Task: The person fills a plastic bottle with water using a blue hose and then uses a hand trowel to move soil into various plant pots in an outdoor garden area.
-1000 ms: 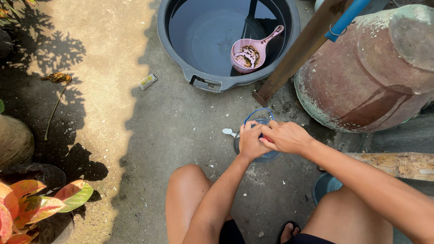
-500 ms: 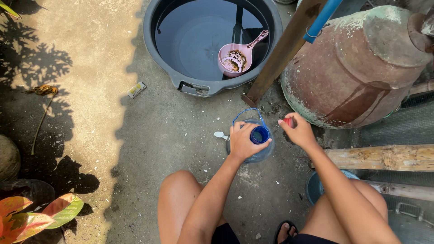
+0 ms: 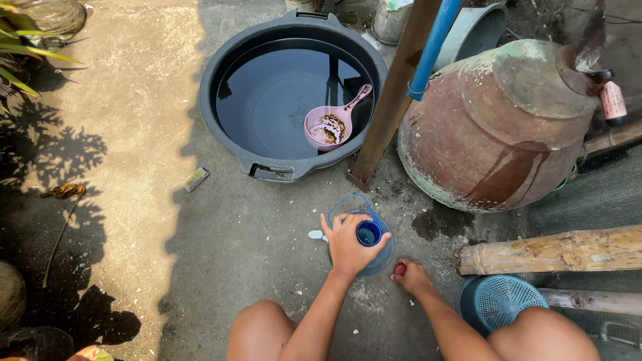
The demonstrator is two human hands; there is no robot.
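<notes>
On the concrete, the left hand [image 3: 348, 244] grips the upright bottle [image 3: 364, 235] (mouth skyward), the right hand [image 3: 409, 274] pinching a red cap [image 3: 400, 269].

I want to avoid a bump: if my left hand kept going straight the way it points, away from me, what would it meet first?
Likely the blue bottle that the left hand already grips; beyond it, the dark tub of water. Depth is unclear.
</notes>
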